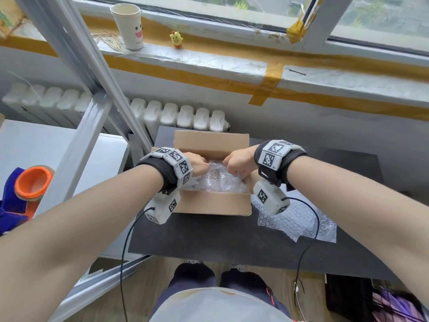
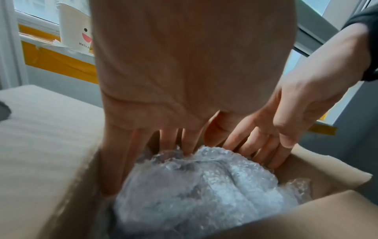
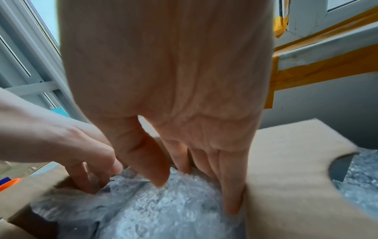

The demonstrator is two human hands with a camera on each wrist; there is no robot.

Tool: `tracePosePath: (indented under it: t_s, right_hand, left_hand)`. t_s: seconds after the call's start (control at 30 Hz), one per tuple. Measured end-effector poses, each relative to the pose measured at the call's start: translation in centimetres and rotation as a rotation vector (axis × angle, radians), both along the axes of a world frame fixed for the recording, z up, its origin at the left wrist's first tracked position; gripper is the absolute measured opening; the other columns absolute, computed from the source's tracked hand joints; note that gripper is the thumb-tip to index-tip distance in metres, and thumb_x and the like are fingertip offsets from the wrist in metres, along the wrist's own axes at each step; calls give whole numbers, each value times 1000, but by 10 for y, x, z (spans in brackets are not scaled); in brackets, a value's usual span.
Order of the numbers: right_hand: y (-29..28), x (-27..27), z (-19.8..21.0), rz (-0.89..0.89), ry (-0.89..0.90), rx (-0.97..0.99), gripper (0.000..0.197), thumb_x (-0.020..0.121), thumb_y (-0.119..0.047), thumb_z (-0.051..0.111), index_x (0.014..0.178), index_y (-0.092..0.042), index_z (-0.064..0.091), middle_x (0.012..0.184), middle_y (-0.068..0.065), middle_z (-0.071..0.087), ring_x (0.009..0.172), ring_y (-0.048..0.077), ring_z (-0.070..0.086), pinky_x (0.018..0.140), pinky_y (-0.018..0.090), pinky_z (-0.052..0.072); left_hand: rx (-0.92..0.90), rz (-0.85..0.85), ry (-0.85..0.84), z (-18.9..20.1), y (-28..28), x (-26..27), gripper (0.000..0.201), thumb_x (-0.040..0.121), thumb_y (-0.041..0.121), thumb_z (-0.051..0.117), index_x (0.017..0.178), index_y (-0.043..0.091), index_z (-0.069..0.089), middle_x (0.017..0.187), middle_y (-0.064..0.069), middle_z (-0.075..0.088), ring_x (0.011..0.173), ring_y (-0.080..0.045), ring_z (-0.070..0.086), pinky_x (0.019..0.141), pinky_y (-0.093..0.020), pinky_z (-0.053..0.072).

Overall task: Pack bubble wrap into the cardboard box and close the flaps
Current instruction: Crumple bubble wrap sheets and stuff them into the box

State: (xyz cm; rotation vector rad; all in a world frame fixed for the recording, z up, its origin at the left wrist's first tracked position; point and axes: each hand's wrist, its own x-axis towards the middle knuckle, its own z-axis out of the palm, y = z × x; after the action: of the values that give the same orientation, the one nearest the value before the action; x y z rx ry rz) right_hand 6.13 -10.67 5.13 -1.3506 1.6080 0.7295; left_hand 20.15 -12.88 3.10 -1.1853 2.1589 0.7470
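An open cardboard box (image 1: 213,203) stands on the black table, its flaps up. A crumpled wad of bubble wrap (image 1: 218,180) (image 2: 204,186) (image 3: 163,210) fills it. Both hands reach down into the box from above. My left hand (image 1: 197,163) (image 2: 163,142) has straight fingers pushed down behind the wad at the far left. My right hand (image 1: 236,163) (image 3: 194,169) has straight fingers pressed between the wad and the right wall, thumb resting on the wrap. In each wrist view the other hand also shows, fingers extended into the box.
A loose sheet of bubble wrap (image 1: 299,219) lies on the table (image 1: 232,238) right of the box. A radiator (image 1: 185,117) and a window sill with a paper cup (image 1: 127,24) sit behind. A metal rack frame (image 1: 92,108) stands at the left.
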Motion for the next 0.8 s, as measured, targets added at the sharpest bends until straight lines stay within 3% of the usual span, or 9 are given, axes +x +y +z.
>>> tracePosePath:
  t_s: [0.13, 0.2, 0.3, 0.37, 0.43, 0.53, 0.67, 0.8]
  right_hand:
    - [2, 3, -8, -57, -40, 35, 45, 67, 0, 42, 110, 8, 54, 95, 25, 50, 79, 33, 52, 67, 38, 45]
    - [5, 4, -8, -90, -31, 21, 48, 74, 2, 42, 120, 8, 50, 110, 30, 56, 83, 34, 54, 67, 37, 45]
    - [4, -1, -8, -159, -89, -22, 43, 76, -1, 46, 118, 7, 53, 121, 29, 56, 89, 33, 58, 70, 36, 48]
    - [5, -6, -5, -234, -138, -37, 33, 81, -4, 51, 114, 3, 54, 118, 24, 57, 96, 33, 61, 76, 37, 54]
    - [8, -11, 0, -339, -197, -51, 38, 85, -5, 53, 123, -6, 54, 124, 24, 55, 106, 37, 62, 89, 45, 54]
    - [16, -19, 11, -406, -292, -124, 48, 87, -8, 60, 132, -17, 50, 121, 16, 55, 106, 34, 61, 92, 48, 53]
    - [31, -37, 29, -386, -393, -298, 47, 88, -17, 63, 133, -16, 50, 107, 8, 61, 96, 20, 61, 93, 38, 52]
    - [56, -69, 44, -380, -398, -448, 43, 89, -24, 62, 131, -16, 53, 117, 11, 65, 94, 17, 61, 82, 27, 50]
  left_hand:
    - [-31, -41, -60, -8, 2, -7, 38, 96, 20, 33, 127, 11, 51, 136, -12, 50, 123, -28, 47, 101, -33, 34]
    - [-79, -67, -84, -9, 6, -11, 38, 95, 20, 35, 128, 11, 49, 135, -14, 51, 122, -29, 49, 99, -33, 36]
    - [-115, -119, -80, -7, 6, -12, 35, 93, 20, 43, 125, 10, 52, 127, -13, 56, 114, -29, 54, 88, -32, 41]
    - [-116, -110, -62, -2, 3, -8, 34, 92, 21, 46, 124, 15, 53, 124, -8, 59, 111, -28, 56, 83, -31, 41]
    - [-121, -92, -33, 6, 1, -4, 33, 91, 26, 47, 122, 20, 56, 120, -5, 61, 108, -27, 57, 83, -30, 42]
    - [-185, -61, 43, 20, 0, -2, 29, 88, 25, 51, 114, 20, 62, 109, -5, 65, 96, -26, 61, 79, -31, 48]
    - [-276, -7, 226, 39, 6, -18, 30, 90, 25, 51, 119, 20, 58, 114, -3, 65, 100, -23, 61, 81, -31, 49]
    - [-342, -7, 379, 50, 23, -53, 33, 92, 24, 46, 123, 19, 54, 124, -4, 60, 111, -24, 56, 90, -35, 47]
